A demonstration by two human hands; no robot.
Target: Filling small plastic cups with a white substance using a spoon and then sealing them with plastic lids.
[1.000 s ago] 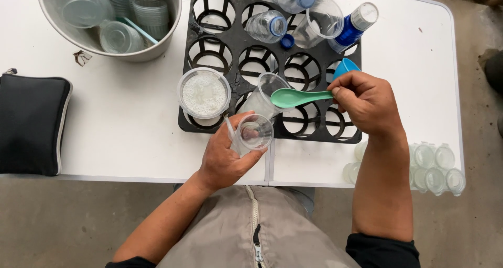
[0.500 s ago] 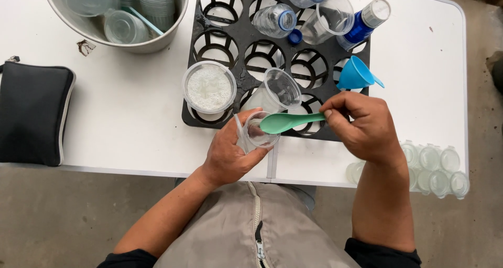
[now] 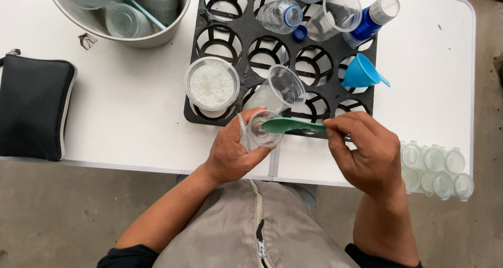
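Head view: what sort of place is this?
Probably a makeshift outdoor or workshop packing station: a white folding table on bare concrete floor, a black slotted tray of bottles, and a metal bucket of small clear containers.

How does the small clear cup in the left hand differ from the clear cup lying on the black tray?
The small clear cup is held in the left hand, mouth toward the camera; the larger clear cup lies tipped on its side on the black tray. The small cup is shallow; the larger one is taller and wider. The green spoon in the right hand sits over the small cup only. Both are transparent plastic.
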